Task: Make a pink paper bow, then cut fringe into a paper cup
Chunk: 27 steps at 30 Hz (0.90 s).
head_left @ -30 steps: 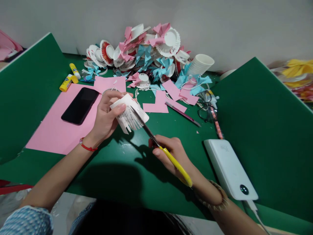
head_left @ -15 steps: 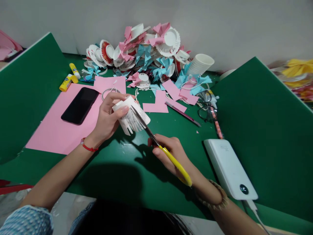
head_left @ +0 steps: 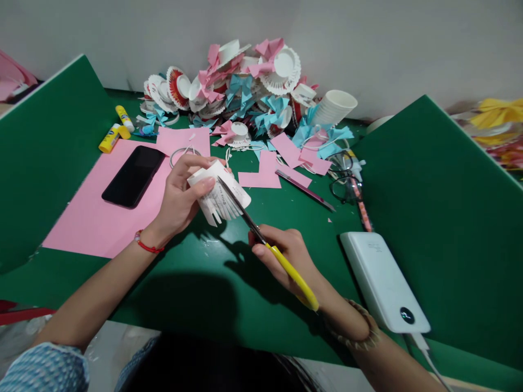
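Paper cup (head_left: 218, 193) gripped in left hand (head_left: 180, 193), lifted above green table (head_left: 196, 283), tipped sideways so wall meets blades. Scissors (head_left: 265, 239) clasped in right hand (head_left: 286, 256), tips inside cup's fringe. Phone (head_left: 134, 176) left of cup.

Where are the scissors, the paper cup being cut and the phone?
scissors (head_left: 286, 267): head view, on the yellow handle.
paper cup (head_left: 220, 196): head view, on its white side, cut into strips.
phone (head_left: 133, 176): head view, on the middle of its dark screen.
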Each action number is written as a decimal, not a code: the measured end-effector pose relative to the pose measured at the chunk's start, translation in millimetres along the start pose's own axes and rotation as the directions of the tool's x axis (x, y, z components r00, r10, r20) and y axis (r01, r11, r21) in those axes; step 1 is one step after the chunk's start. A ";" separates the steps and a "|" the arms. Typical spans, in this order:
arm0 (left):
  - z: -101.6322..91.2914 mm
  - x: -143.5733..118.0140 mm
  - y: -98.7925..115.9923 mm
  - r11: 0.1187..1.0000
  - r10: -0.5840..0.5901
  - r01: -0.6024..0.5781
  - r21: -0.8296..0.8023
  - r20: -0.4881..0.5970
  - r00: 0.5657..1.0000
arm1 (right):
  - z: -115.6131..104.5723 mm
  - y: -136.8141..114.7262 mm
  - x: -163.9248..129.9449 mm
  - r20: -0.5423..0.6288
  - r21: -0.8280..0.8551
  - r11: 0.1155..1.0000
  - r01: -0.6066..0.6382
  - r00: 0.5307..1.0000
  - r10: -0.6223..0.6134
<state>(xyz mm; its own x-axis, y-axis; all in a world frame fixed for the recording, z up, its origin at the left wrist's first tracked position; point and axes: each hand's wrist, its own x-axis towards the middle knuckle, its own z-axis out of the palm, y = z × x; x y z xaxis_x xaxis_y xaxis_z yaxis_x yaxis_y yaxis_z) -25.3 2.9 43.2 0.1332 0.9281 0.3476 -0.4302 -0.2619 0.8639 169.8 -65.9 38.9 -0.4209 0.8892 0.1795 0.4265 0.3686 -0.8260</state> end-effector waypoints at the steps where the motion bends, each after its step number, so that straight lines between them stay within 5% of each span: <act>1: 0.0 -0.1 0.0 1.000 0.003 -0.003 -0.004 0.002 1.000 | 0.0 -0.1 -0.1 -0.001 -0.001 1.000 -0.002 1.000 0.002; 27: -1.0 -0.4 -0.6 1.000 0.001 -0.001 0.027 0.010 1.000 | 4.1 -2.6 -0.3 -0.050 -0.004 1.000 0.009 0.999 -0.009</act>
<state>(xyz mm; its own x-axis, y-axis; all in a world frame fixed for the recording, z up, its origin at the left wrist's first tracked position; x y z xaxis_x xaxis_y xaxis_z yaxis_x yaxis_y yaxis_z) -26.0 2.9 42.2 0.1420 0.9251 0.3523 -0.4063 -0.2700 0.8729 165.5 -68.3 38.8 -0.3844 0.8982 0.2131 0.4257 0.3773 -0.8224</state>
